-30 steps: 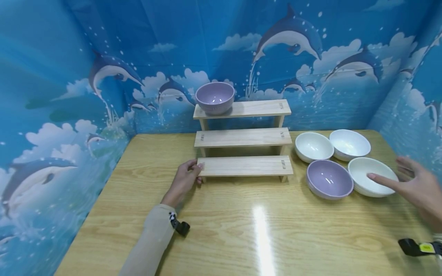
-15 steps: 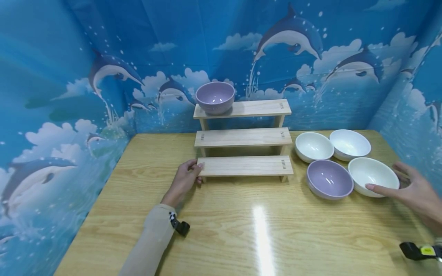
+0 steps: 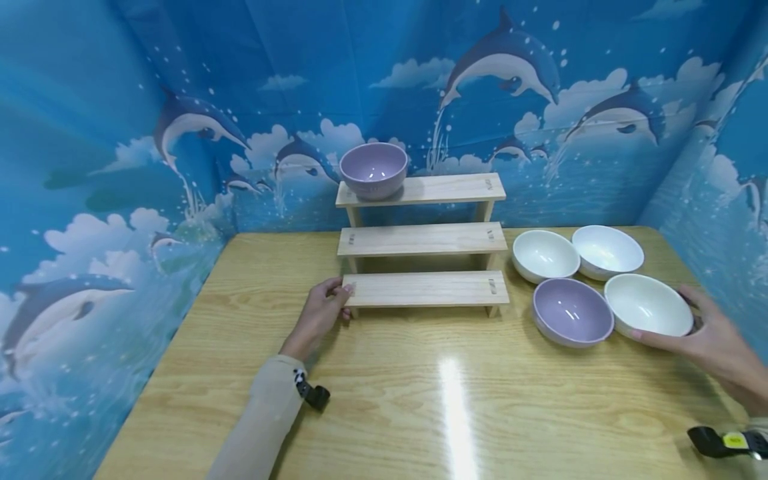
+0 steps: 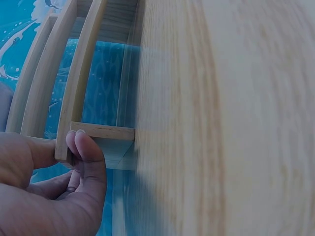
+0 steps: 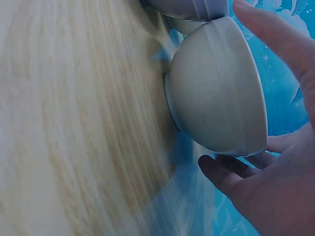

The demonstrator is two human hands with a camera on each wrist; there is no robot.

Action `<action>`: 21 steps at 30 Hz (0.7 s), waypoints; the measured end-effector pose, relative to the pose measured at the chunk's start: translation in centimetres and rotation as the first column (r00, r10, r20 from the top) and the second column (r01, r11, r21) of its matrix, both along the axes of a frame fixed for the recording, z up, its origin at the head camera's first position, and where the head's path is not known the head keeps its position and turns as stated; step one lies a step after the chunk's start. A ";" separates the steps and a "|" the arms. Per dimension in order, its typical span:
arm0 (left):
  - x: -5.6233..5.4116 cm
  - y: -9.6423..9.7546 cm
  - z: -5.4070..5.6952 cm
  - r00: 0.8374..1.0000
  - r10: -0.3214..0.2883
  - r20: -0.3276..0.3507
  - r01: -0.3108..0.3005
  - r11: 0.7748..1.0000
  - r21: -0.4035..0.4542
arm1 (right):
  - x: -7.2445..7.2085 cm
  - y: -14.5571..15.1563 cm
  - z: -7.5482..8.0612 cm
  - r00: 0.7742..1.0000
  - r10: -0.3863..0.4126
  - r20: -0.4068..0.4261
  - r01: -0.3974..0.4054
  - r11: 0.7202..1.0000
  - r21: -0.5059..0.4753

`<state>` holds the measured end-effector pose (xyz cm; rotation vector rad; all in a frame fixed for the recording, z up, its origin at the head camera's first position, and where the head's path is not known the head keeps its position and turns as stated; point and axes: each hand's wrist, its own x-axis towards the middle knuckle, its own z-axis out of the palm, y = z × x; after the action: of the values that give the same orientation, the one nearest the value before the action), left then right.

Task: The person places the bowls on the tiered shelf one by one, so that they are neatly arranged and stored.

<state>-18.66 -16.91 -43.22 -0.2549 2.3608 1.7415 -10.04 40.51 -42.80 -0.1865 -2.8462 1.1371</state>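
Note:
My left hand [image 3: 321, 310] pinches the left end of the lowest tier of a three-tier wooden display stand [image 3: 420, 290]. In the left wrist view, thumb and fingers [image 4: 88, 152] close round the board's end. My right hand [image 3: 711, 340] spans the side of a white bowl [image 3: 648, 307], which stands upright on the table. Its thumb lies along the near rim and its fingers are by the right side. In the right wrist view the nearest fingertip [image 5: 206, 162] looks slightly apart from the bowl's wall; whether other fingers touch is unclear.
A purple bowl [image 3: 573, 313] stands just left of that white bowl. Behind are two more white bowls [image 3: 545, 257]. Another purple bowl [image 3: 374, 170] sits at the left of the stand's top tier. Dolphin-printed cloth [image 3: 300, 80] walls the wooden table [image 3: 384, 400].
My right hand has come down and inward, its thumb shifting from over the white bowl to its near rim. The left hand and the bowls have not moved.

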 end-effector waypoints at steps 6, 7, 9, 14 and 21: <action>0.0 0.0 0.0 1.000 -0.002 -0.005 0.002 1.000 0.009 | 0.0 0.1 -0.5 0.998 -0.002 -0.056 0.001 1.000 -0.021; 0.0 0.0 0.0 1.000 -0.001 -0.004 0.001 1.000 0.010 | 0.0 0.1 -0.5 0.998 -0.002 -0.055 0.001 1.000 -0.018; 0.0 0.0 0.1 1.000 0.002 -0.004 -0.001 1.000 0.012 | 0.0 -0.1 -0.5 0.999 -0.013 -0.047 0.013 1.000 -0.007; 0.1 0.0 0.2 1.000 0.004 -0.004 -0.004 1.000 0.009 | 0.0 -0.5 -0.5 0.998 -0.029 -0.049 0.026 0.998 -0.055; 0.1 -0.1 0.0 1.000 -0.006 0.000 0.006 1.000 0.009 | -0.1 -0.9 -1.0 0.996 -0.068 -0.058 0.065 0.996 -0.067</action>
<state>-18.59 -17.02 -43.18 -0.2456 2.3508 1.7490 -10.15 39.62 -43.77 -0.2445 -2.7314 1.2016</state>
